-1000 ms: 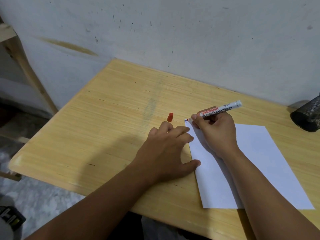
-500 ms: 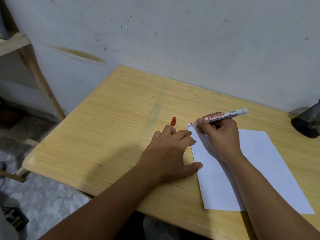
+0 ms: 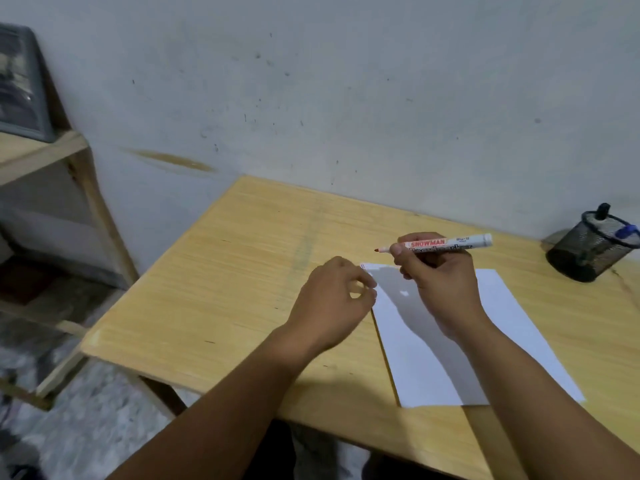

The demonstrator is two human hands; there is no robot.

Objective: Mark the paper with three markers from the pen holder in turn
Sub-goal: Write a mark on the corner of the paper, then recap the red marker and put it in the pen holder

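Note:
My right hand grips a white red-ink marker, uncapped. Its red tip points left and hovers just above the far left corner of the white paper. A small red mark shows at that corner. My left hand is lifted at the paper's left edge. Its fingers are curled into a pinch over the spot where the red cap lay, and the cap itself is hidden. A black mesh pen holder stands at the far right with a black and a blue marker in it.
The wooden table stands against a grey wall; its left and near edges drop to the floor. A wooden shelf with a grey box stands to the left.
My right hand lifted the marker tip off the paper's corner. My left hand rose from lying flat and closed its fingers where the red cap lay; the cap is no longer visible on the table.

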